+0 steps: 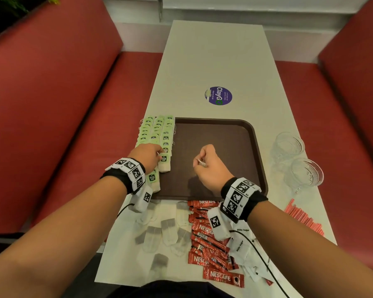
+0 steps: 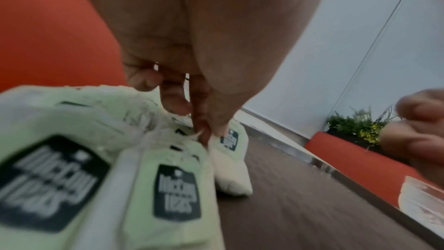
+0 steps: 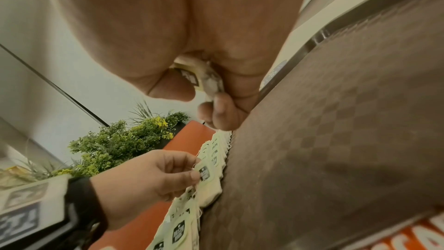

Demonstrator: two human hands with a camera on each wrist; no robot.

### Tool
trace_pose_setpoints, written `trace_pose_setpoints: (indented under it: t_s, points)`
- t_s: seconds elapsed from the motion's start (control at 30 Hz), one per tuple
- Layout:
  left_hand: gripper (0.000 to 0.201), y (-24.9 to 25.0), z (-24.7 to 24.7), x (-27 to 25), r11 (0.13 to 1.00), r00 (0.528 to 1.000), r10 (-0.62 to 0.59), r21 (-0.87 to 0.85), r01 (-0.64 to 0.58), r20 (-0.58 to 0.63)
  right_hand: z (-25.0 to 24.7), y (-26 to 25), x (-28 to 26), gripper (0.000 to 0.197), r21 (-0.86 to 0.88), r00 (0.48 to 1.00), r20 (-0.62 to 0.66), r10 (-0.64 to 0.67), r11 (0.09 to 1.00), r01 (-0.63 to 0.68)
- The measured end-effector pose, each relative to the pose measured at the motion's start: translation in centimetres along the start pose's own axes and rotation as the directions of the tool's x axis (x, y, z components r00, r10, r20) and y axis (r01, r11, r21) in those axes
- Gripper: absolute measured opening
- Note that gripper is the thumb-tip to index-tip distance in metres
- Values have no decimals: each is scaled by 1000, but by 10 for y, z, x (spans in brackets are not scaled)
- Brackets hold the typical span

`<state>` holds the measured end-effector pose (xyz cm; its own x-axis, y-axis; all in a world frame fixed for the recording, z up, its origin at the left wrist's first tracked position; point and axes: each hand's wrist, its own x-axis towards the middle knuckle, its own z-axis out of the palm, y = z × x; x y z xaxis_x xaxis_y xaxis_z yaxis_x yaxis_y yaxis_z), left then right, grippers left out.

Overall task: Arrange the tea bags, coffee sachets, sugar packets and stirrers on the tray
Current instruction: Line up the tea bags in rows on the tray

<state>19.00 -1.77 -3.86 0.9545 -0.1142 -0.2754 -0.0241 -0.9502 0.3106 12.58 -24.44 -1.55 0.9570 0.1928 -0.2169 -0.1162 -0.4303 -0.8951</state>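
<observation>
A brown tray (image 1: 224,134) lies on the white table, with rows of green-tagged tea bags (image 1: 157,130) lined along its left side. My left hand (image 1: 153,154) pinches the tag of the nearest tea bag (image 1: 164,163) in the right row; the left wrist view shows the fingertips (image 2: 204,132) closing on that tag. My right hand (image 1: 205,160) hovers over the tray's middle, curled round a bunch of tea bags (image 3: 206,81). Loose tea bags (image 1: 159,233), red coffee sachets (image 1: 209,244), white sugar packets (image 1: 243,244) and red stirrers (image 1: 304,218) lie on the table near me.
Two clear glasses (image 1: 297,160) stand right of the tray. A purple round sticker (image 1: 218,95) marks the table beyond it. Red bench seats (image 1: 52,104) flank the table on both sides. A plant (image 3: 115,144) stands behind the left bench.
</observation>
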Motion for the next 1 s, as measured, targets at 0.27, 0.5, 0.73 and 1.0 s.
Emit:
trace_pose_setpoints:
  t_s: [0.27, 0.5, 0.73, 1.0]
  points:
    - [24, 12, 1, 17, 991, 991, -110, 63, 115, -77, 1, -1, -3, 16, -72, 996, 57, -66, 995, 70]
    - [51, 33, 14, 20, 969, 987, -155, 189, 161, -46, 3, 2, 0, 8, -48, 996, 70, -59, 997, 62]
    - [37, 34, 0, 14, 993, 994, -90, 75, 94, -59, 2, 10, 4, 10, -52, 994, 90, -58, 997, 63]
    - [17, 48, -31, -48, 862, 937, 350, -386, -327, -11, 8, 13, 14, 7, 97, 997, 54, -53, 994, 48]
